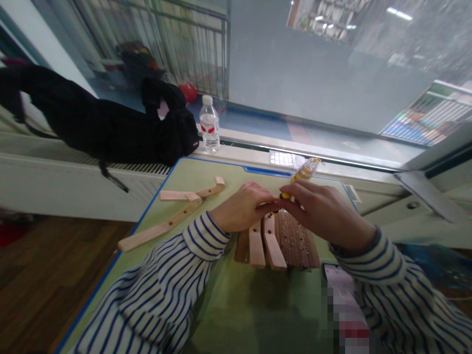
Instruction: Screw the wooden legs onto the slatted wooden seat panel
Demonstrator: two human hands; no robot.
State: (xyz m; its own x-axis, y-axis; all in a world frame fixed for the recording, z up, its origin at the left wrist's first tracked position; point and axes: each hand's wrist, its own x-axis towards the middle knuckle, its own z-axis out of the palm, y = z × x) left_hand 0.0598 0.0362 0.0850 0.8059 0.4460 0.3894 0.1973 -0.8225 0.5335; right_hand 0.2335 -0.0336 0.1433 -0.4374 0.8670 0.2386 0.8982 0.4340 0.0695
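Observation:
My left hand [244, 206] and my right hand [320, 211] meet over a green table [191, 177]. My right hand is closed round a yellow-handled screwdriver [305, 172], whose clear handle points up and away. The fingers of my left hand pinch at its tip, where something small is hidden. Just below the hands lies a wooden assembly [276, 241]: a slatted brown panel with two light wooden bars on its left side. Both sleeves are white with blue stripes.
Loose wooden bars [173, 216] lie on the table's left part, one long with holes, one short with a hook end. A phone [341, 295] lies near my right forearm. On the sill behind are a water bottle [209, 124] and a black bag [110, 123].

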